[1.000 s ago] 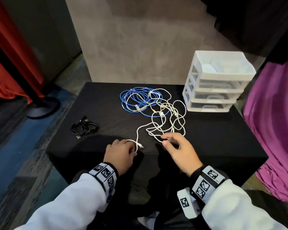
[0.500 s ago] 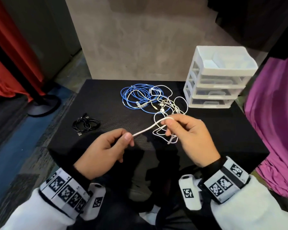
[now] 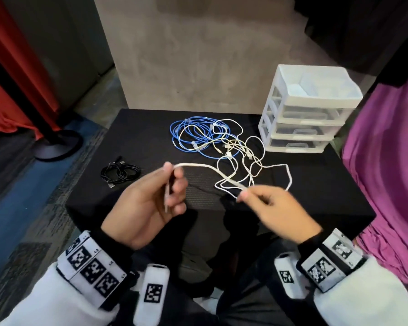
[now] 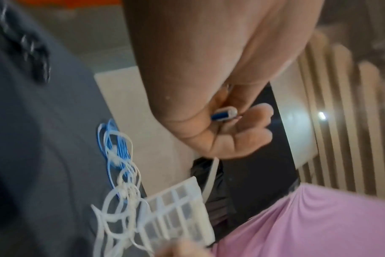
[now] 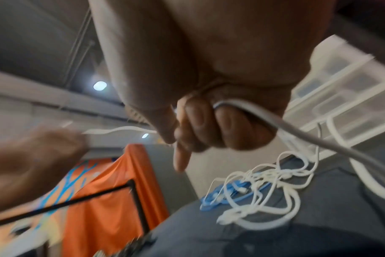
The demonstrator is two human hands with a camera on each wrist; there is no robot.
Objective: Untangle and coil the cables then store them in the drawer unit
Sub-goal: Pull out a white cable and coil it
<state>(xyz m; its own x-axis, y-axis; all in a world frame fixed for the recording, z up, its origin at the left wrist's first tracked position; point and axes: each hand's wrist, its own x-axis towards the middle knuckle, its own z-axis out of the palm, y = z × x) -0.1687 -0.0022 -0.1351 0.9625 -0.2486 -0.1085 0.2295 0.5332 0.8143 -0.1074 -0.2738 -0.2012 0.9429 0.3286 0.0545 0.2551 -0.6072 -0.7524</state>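
Up above the black table, both hands hold one white cable stretched between them.

Palm up, the left hand pinches the cable's end between thumb and fingertips, its plug lying against the curled fingers in the left wrist view. The right hand grips the same cable further along, fingers closed round it, as the right wrist view shows. From there the cable runs back into the white tangle lying on the table, which overlaps a loose blue cable toward the far edge. A small black cable bundle lies apart, on the left side of the table. The white drawer unit stands at the table's far right corner, all three drawers pushed in.
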